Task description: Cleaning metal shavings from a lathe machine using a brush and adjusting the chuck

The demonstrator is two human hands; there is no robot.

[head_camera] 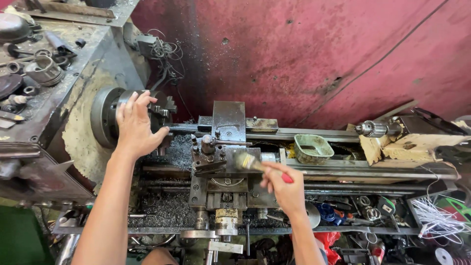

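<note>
I look down on a worn metal lathe (343, 169). My left hand (135, 125) rests flat on its round grey chuck (104, 117), fingers spread over the front face. My right hand (283, 185) grips a small paintbrush (250, 162) with a red handle, its bristles pointing left at the tool post (210, 147) on the carriage (221, 186). Dark metal shavings (174, 152) lie on the bed beside the chuck.
A greenish tray (313, 148) sits on the bed, and a drill chuck (372, 128) in the tailstock lies to the right. Loose parts cover the headstock top (37, 68). Tools and white wire (436, 221) fill the lower pan. A red wall (319, 54) stands behind.
</note>
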